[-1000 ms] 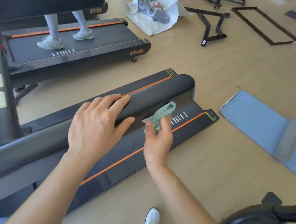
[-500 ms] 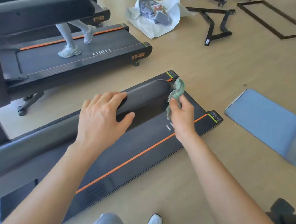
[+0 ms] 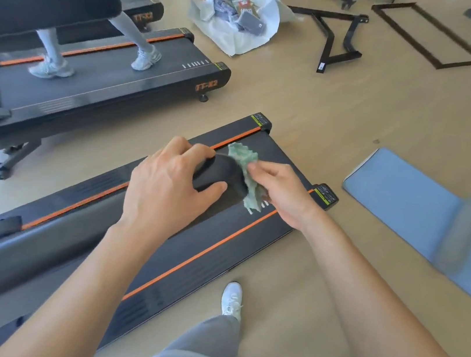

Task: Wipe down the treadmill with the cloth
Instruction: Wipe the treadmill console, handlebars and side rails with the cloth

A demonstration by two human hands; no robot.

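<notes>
Left grip (image 3: 166, 186) clamps the treadmill's black padded handrail (image 3: 220, 171); right grip (image 3: 282, 193) pinches crumpled green cloth (image 3: 242, 156) against its far end.

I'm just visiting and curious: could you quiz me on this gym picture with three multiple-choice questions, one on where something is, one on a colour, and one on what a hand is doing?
1. Where is the cloth?
A. On the floor mat
B. Against the end of the handrail
C. Draped over a shoe

2. What colour are the stripes along the treadmill deck?
A. Orange
B. Yellow
C. White

3. What is the left hand doing?
A. Hanging free
B. Holding the cloth
C. Gripping the handrail

Answers:
1 B: the right hand pinches the cloth against the handrail's rounded end.
2 A: both lines are orange.
3 C: its fingers and thumb wrap round the handrail.
</notes>
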